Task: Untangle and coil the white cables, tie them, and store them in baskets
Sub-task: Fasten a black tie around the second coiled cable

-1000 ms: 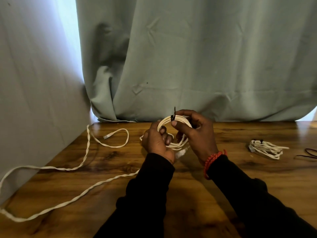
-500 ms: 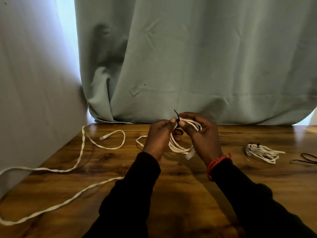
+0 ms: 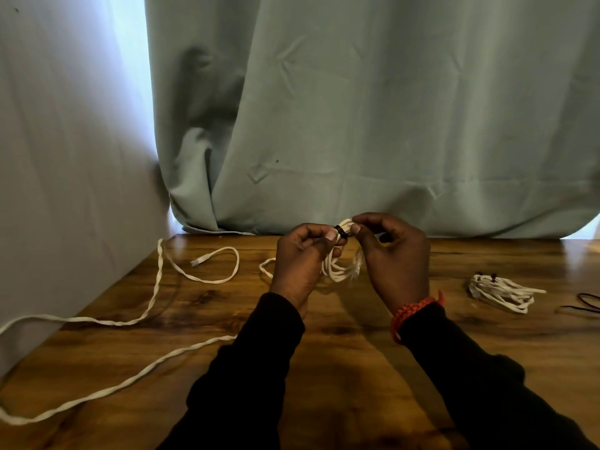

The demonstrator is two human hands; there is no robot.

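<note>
A coil of white cable [image 3: 341, 269] hangs between my hands above the wooden table [image 3: 357, 352]. A black tie [image 3: 340, 229] wraps the top of the coil. My left hand [image 3: 302, 258] pinches the coil just left of the tie. Just right of the tie, my right hand [image 3: 394, 251] pinches the bundle with thumb and fingertips. A second white cable bundle [image 3: 500, 289], tied with black ties, lies on the table to the right. A long twisted white cable [image 3: 156, 297] runs loose across the left side, its plug [image 3: 195, 262] lying near the back.
A grey-green curtain [image 3: 357, 125] hangs behind the table's far edge. A pale wall [image 3: 65, 190] borders the table on the left. Thin black ties [image 3: 584, 305] lie at the far right edge. No basket is in view.
The tie's upright tail has gone down and now wraps tight around the coil. The coil has narrowed from a round loop to a hanging bundle, and both hands have drawn close beside the tie.
</note>
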